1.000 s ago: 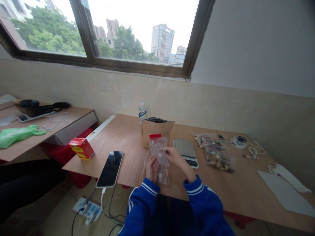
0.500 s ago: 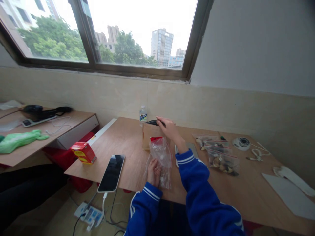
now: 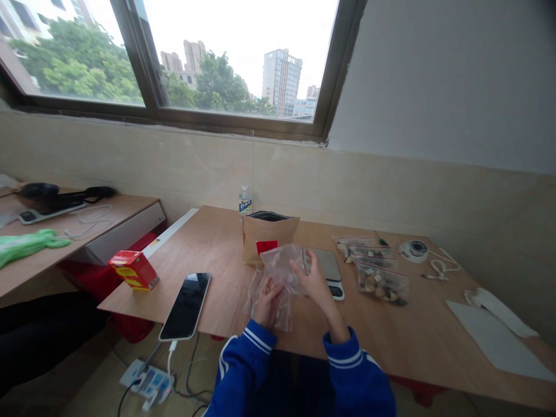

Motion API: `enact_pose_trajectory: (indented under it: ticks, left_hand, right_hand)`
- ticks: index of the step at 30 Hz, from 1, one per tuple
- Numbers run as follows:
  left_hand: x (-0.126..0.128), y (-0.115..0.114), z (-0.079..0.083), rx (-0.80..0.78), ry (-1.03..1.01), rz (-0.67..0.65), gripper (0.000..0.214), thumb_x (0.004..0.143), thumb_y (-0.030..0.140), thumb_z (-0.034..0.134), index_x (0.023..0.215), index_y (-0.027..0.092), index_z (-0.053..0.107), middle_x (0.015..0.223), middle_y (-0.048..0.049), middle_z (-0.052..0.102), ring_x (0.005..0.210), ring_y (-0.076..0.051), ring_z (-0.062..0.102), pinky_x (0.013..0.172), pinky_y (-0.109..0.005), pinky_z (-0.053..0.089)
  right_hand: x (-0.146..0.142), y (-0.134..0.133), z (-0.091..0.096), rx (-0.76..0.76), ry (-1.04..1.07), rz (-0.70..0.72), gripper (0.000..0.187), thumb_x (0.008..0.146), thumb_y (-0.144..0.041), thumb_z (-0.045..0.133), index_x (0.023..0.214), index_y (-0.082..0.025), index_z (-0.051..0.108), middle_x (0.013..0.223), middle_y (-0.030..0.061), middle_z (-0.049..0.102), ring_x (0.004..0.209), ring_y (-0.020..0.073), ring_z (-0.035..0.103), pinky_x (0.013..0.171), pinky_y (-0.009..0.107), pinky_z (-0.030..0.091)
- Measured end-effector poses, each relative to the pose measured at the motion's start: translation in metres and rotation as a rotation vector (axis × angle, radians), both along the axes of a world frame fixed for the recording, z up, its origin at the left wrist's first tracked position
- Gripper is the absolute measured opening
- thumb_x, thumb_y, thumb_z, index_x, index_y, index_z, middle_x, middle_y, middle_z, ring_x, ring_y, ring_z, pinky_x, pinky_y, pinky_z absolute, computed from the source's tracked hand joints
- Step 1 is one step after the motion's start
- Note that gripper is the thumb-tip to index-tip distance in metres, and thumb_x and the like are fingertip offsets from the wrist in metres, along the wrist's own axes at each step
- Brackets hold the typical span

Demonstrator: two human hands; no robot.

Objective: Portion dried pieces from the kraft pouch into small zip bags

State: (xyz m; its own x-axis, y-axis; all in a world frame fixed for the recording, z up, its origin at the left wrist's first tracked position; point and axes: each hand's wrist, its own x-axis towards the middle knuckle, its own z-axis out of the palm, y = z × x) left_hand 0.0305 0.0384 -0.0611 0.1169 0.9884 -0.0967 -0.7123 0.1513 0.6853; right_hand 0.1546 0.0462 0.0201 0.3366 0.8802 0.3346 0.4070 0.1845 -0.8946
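A clear plastic bag [image 3: 278,263] with a red patch at one end is held up in front of me. My left hand [image 3: 267,300] pinches its lower edge with bent fingers. The bag's right side lies between the thumb and fingers of my right hand [image 3: 316,282]. Below my left hand, more clear plastic [image 3: 283,315] rests on the table. Just behind stands a brown paper bag [image 3: 284,229], its top gaping to show a dark inside. A small white-and-grey scale [image 3: 329,267] sits to the right, partly covered by my right hand.
Zip bags of dried pieces [image 3: 382,284] lie right of the scale, near a round white camera [image 3: 414,250]. Left are a phone [image 3: 186,307] on a cable and a red box [image 3: 134,270]. A bottle [image 3: 245,201] stands behind the paper bag.
My right hand has come down from the paper bag's top edge to the plastic bag. The paper bag's mouth now shows wider. The plastic bag's red end has tipped left, and the view has shifted slightly right.
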Motion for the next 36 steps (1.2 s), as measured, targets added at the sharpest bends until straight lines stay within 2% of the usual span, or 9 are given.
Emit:
enact_pose_trajectory:
  ticks: [2,5,11,16,19,22,27,31,36]
  left_hand:
    - [0.000,-0.002,0.008,0.067,0.098,-0.098,0.038,0.062,0.021,0.073,0.098,0.016,0.060,0.092,-0.0059,0.069,0.087,-0.018,0.064,0.083,-0.031,0.047]
    - [-0.004,-0.006,0.026,0.165,0.286,-0.178,0.031,0.067,0.025,0.069,0.096,0.014,0.064,0.089,-0.0068,0.069,0.083,-0.018,0.063,0.078,-0.029,0.047]
    - [-0.016,-0.017,0.055,0.171,0.618,-0.154,0.031,0.076,0.037,0.056,0.100,0.018,0.063,0.097,-0.0048,0.065,0.083,-0.016,0.059,0.062,-0.023,0.046]
    - [-0.020,-0.016,0.049,0.191,0.836,0.025,0.039,0.080,0.053,0.047,0.081,0.015,0.057,0.056,0.0042,0.047,0.044,-0.009,0.042,0.041,-0.021,0.031]
    - [-0.027,-0.008,0.044,0.344,0.906,0.124,0.034,0.081,0.049,0.048,0.077,0.016,0.055,0.053,0.0057,0.043,0.048,-0.010,0.043,0.048,-0.021,0.034]
    - [-0.037,0.004,0.037,0.426,0.956,0.100,0.031,0.083,0.046,0.046,0.074,0.017,0.053,0.055,0.0047,0.045,0.053,-0.011,0.047,0.055,-0.023,0.037]
    - [-0.053,0.027,0.018,0.354,1.183,0.136,0.026,0.078,0.046,0.053,0.075,0.020,0.053,0.055,0.0034,0.048,0.053,-0.015,0.050,0.058,-0.028,0.042]
    - [-0.056,0.034,0.013,0.321,1.268,0.285,0.035,0.070,0.045,0.063,0.090,0.018,0.054,0.075,-0.0041,0.056,0.074,-0.024,0.057,0.076,-0.041,0.045]
    - [-0.047,0.029,0.014,0.502,1.563,0.461,0.045,0.079,0.042,0.057,0.113,0.014,0.049,0.112,-0.0171,0.049,0.106,-0.031,0.048,0.091,-0.047,0.038]
  right_hand:
    - [0.014,-0.007,-0.016,-0.110,0.250,0.025,0.054,0.066,-0.059,0.062,0.092,-0.012,0.063,0.092,0.0121,0.067,0.082,0.0248,0.064,0.072,0.038,0.050]
    - [0.028,-0.015,-0.022,-0.072,0.509,-0.056,0.047,0.069,-0.063,0.058,0.075,-0.016,0.057,0.068,0.0024,0.063,0.048,0.0146,0.056,0.047,0.027,0.045]
    - [0.003,-0.034,-0.024,0.008,0.423,-0.234,0.040,0.080,-0.060,0.046,0.084,-0.020,0.048,0.049,-0.0071,0.045,0.035,0.0108,0.041,0.035,0.022,0.032]
    - [-0.026,-0.042,-0.041,-0.018,0.206,-0.195,0.043,0.083,-0.060,0.040,0.085,-0.019,0.052,0.066,0.0033,0.060,0.056,0.0171,0.056,0.052,0.026,0.042]
    - [-0.037,-0.044,-0.048,-0.034,0.236,-0.193,0.045,0.083,-0.059,0.039,0.088,-0.017,0.053,0.067,0.0046,0.062,0.055,0.0171,0.055,0.051,0.027,0.041]
    - [-0.036,-0.049,-0.056,-0.087,0.301,-0.133,0.045,0.083,-0.057,0.041,0.095,-0.016,0.053,0.051,-0.0029,0.053,0.039,0.0130,0.045,0.039,0.023,0.035]
    - [0.012,-0.062,-0.073,-0.135,0.226,-0.037,0.044,0.082,-0.055,0.043,0.103,-0.018,0.052,0.062,-0.0032,0.055,0.036,0.0102,0.041,0.034,0.022,0.033]
    - [0.081,-0.063,-0.081,-0.020,-0.097,-0.243,0.038,0.085,-0.048,0.037,0.092,-0.017,0.058,0.085,0.0085,0.061,0.070,0.0201,0.057,0.066,0.035,0.048]
    - [0.150,-0.041,-0.090,-0.071,-0.603,-0.632,0.052,0.077,-0.039,0.048,0.113,-0.003,0.052,0.120,0.0287,0.043,0.114,0.0386,0.039,0.090,0.052,0.033]
